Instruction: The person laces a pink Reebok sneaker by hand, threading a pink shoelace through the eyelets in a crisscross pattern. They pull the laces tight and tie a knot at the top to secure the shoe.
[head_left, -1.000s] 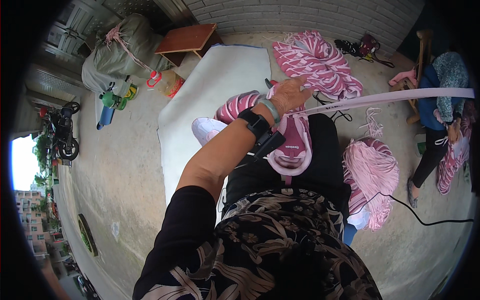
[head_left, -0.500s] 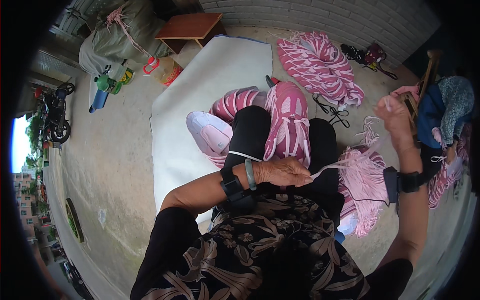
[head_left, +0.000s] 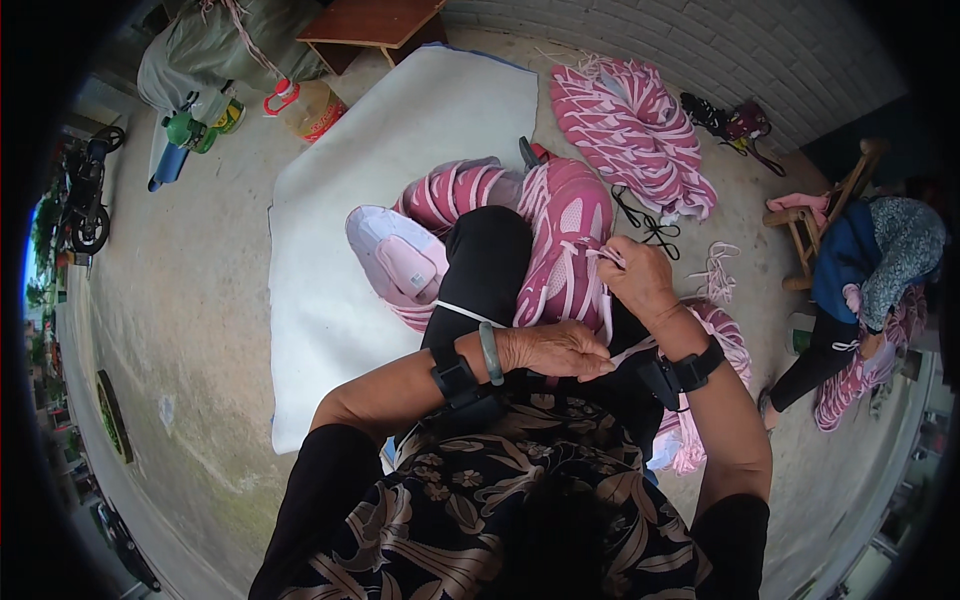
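Across my lap lies a stack of pink shoe uppers [head_left: 568, 215] with white stripes and laces, curving round my left knee. At its near left end an upper [head_left: 395, 262] shows its pale lining. My left hand [head_left: 562, 350] is closed in a pinch on a pale pink shoelace [head_left: 636, 349], just below the front upper. My right hand [head_left: 642, 280] is closed too, its fingertips pinching lace at the right edge of that upper, near its eyelets. Part of the lace is hidden behind my right hand and wrist.
Under the uppers spreads a white sheet [head_left: 320, 230]. A pile of pink uppers [head_left: 635, 135] lies ahead, and a bundle of pink laces [head_left: 725, 335] is by my right knee. A co-worker in a blue vest [head_left: 845, 260] sits right. A jug [head_left: 308, 108] stands far left.
My right hand has come down and left from far out at the right to the front upper, and the stretched lace has slackened. My left hand stays low, still pinching. The view has shifted slightly.
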